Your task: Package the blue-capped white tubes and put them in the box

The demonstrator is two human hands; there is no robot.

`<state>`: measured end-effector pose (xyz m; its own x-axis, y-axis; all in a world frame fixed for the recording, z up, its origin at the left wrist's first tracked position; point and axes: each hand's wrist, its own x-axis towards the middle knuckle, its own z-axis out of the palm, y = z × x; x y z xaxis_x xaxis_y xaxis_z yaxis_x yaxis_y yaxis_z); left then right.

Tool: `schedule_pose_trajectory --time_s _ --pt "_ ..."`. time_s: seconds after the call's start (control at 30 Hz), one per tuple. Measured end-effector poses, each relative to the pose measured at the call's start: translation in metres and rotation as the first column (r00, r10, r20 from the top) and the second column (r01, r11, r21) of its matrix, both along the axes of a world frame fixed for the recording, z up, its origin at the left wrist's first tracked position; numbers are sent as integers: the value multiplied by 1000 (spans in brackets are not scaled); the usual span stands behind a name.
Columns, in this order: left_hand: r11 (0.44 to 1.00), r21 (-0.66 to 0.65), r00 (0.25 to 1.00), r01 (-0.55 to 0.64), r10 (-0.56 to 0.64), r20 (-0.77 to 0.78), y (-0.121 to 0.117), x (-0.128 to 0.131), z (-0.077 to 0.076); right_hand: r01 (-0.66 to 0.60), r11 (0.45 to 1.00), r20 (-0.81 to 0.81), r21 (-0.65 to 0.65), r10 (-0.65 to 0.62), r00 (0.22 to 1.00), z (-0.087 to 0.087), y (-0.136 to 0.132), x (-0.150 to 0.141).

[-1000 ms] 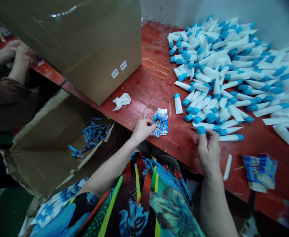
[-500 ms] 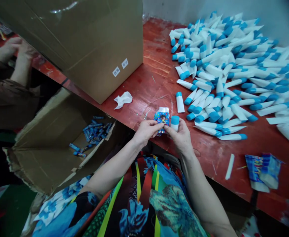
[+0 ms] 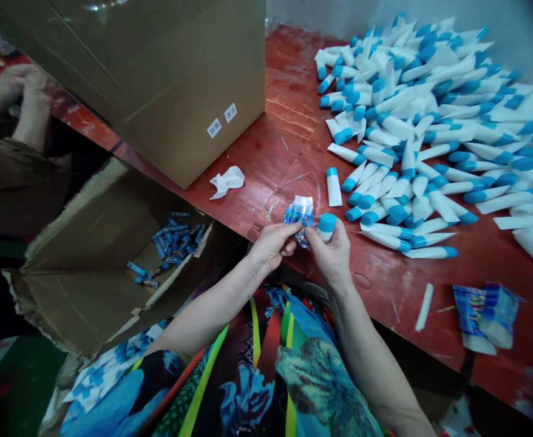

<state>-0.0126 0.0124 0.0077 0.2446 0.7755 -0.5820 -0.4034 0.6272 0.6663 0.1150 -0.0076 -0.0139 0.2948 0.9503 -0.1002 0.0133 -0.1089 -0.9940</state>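
Just over the table's front edge, my left hand (image 3: 272,244) pinches a small shiny printed blue packet (image 3: 301,209) between thumb and fingers. My right hand (image 3: 334,252) has its thumb on the same packet's lower right side. Against its palm, the right hand also holds a white tube with a blue cap (image 3: 326,224), cap end up. Another blue-capped white tube (image 3: 334,187) lies alone just beyond. To the right spreads a big heap of such tubes (image 3: 412,145).
A large cardboard box (image 3: 203,79) stands at the back left of the red table (image 3: 289,133). Below it, an open carton (image 3: 75,291) holds several blue printed tubes (image 3: 173,243). Crumpled white paper (image 3: 227,182) and blue packets (image 3: 487,315) lie on the table. Another person's hands (image 3: 20,91) are at left.
The printed packet has tilted, so its picture no longer faces up plainly. My fingers have shifted slightly on it. The tube in my right hand leans a little more to the right.
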Motion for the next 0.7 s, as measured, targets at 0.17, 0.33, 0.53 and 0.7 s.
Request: schedule_pose_trajectory --time_s 0.17,0.33,0.53,0.7 --pt "996 46 992 -81 85 -92 0 0 0 -137 990 -260 -27 125 957 -7 -5 12" --pt "978 82 951 -194 208 -229 1 1 -4 -433 900 -118 -52 424 898 1 -31 25" --pt "967 171 949 -190 226 -222 -3 3 -5 -412 904 424 -114 419 803 14 -44 22" --pt "968 175 950 -179 217 -226 -5 4 -1 -372 914 542 -162 398 740 14 -41 18"
